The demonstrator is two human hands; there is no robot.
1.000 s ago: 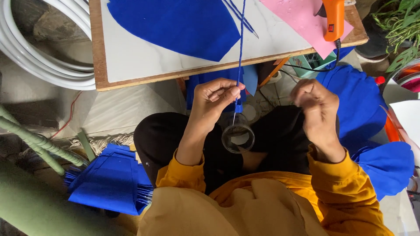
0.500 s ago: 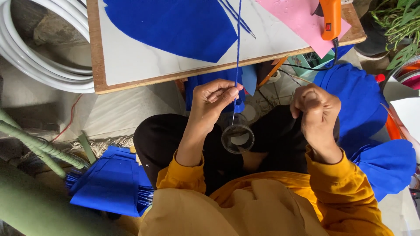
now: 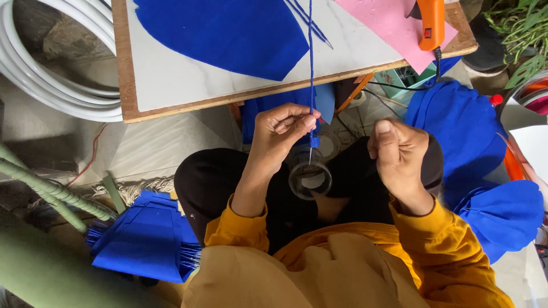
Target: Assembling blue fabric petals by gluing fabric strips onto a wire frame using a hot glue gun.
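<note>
**Pinch hold on a thin blue strip above a small clear cup**

Head view, looking down at a seated person in a mustard top. The left hand has its grip pressed together, thumb and forefinger pinching a narrow blue strip near its lower end. The strip rises straight from the fingers, crosses the edge of the tabletop and runs on out of the top of the frame. Below the pinch a fine pale tip hangs down toward a small clear cup that rests in the lap between the knees; whether the tip touches the cup cannot be told. The right hand is curled closed, thumb uppermost, just beside the cup. What its grip encloses, if anything, is hidden.

Handling, by judgement: the strip looks light, soft and limp, with little stiffness of its own, so it would sag if released and is best taken close to the working end with a fingertip pinch. The cup looks light and easily tipped; its wall is the natural place to hold it.

Surroundings: a large blue felt piece and a pink sheet lie on the tabletop, with an orange glue gun at its far right corner. Further blue pieces lie on the floor at left, blue petal shapes at right, and white hose coils at upper left.
</note>
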